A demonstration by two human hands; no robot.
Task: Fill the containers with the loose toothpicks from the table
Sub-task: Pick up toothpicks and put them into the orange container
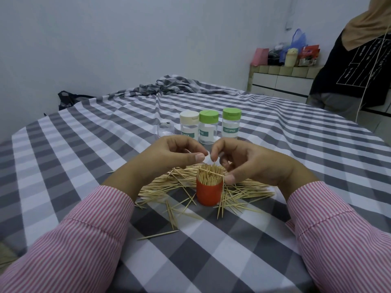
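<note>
Right hand (249, 163) pinched one toothpick (214, 163) upright over the packed red cup (209, 191) to slot it in. Left hand (175, 153), fingers curled, thumb to forefinger; hold unclear. Loose toothpicks (169, 187) ringed the cup mid-counter; capped jars (208, 130) stood behind.
</note>
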